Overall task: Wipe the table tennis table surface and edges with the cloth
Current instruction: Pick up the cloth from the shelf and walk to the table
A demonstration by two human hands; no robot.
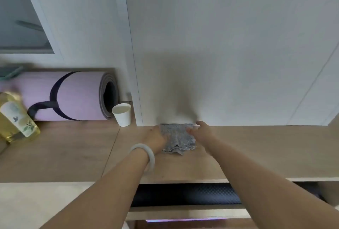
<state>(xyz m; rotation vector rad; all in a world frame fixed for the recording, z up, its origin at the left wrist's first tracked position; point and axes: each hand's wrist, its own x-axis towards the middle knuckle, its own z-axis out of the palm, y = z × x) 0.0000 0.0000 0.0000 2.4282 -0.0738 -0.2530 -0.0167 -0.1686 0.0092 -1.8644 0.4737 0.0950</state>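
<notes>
**Both hands reach the cloth at the back of the wooden shelf**

The left hand (156, 138), with a pale bangle (145, 157) on its wrist, lies flat on the left edge of the grey cloth (177, 137). Its fingers are spread and pressing down, not closed around anything. The right hand (201, 133) comes in from the cloth's other side with the fingers apart and loosely extended. Its fingertips are at the cloth's right edge, and the thumb points toward the wall just behind. Whether those fingers have pinched any fabric I cannot tell; nothing looks gripped.

The cloth sits crumpled and bunched on the wooden shelf (256, 148), pushed up against the foot of the white wall panel (220, 45). That looks like a storage spot, tucked back out of the way. Coming at it from both sides suits a limp rag: one palm pins it while the other gathers the folds.

Left of the cloth, near it, stands a white paper cup (122, 115). Beyond the cup lies a rolled lilac mat (73, 96) with a dark strap. Farther left still, well apart from the cloth, a bottle of yellow liquid (16, 118) leans at the frame edge.

No table tennis table is in view, so the wiping itself has not yet begun. This appears to be the fetching step.
</notes>
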